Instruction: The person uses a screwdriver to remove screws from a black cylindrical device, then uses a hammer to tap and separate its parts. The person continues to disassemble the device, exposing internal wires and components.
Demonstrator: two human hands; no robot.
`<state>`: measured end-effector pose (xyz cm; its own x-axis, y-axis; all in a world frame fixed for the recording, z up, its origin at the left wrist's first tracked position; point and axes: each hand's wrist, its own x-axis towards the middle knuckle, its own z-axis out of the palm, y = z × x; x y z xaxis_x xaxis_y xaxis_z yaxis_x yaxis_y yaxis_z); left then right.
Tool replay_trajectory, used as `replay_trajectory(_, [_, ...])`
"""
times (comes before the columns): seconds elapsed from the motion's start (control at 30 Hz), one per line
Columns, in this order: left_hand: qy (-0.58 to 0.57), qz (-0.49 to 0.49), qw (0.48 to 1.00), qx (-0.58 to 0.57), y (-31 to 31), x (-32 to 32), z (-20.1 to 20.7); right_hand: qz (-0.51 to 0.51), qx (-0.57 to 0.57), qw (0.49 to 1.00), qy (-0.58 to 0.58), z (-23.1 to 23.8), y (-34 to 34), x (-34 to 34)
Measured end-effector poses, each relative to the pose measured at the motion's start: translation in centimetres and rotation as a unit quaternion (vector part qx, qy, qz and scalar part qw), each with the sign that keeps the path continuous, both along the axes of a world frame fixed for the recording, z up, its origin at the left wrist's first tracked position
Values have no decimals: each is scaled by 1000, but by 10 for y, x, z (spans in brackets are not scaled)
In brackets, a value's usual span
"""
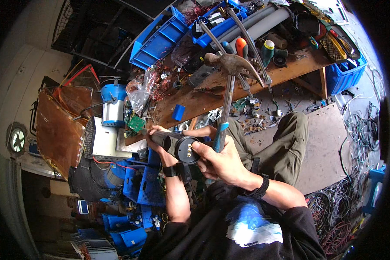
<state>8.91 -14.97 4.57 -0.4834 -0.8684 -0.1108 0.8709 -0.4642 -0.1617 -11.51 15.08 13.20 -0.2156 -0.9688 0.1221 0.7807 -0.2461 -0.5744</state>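
Observation:
A dark cylinder [171, 142], with a round black end face carrying several brass-coloured contacts, lies across the middle of the view. My left hand [157, 138] is wrapped around its far-left part. In my right hand [229, 161] is a claw hammer [225, 102], gripped by its blue handle with the worn metal head pointing up and away from me. The right thumb also rests against the cylinder's end face. Beyond the hammer head, a screwdriver with an orange handle [241, 47] and one with a green-and-yellow handle [268, 51] lie on the wooden bench [169, 108].
Blue crates [158, 39] stand behind the bench. Left of it are a blue-and-silver canister [113, 106] and a green circuit board [136, 124]. Small scraps litter the floor before my knees, beside a flat board [325, 151]. Tangled cables [333, 208] lie at right.

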Motion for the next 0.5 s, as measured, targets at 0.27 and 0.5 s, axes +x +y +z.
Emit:
replay_trajectory(0.27, [-125, 46, 972, -194, 12, -15, 5, 3, 3, 999, -32, -3, 1, -1])
replay_trajectory(0.5, [114, -39, 993, -9, -12, 16, -19, 22, -27, 999, -31, 5, 2, -3])
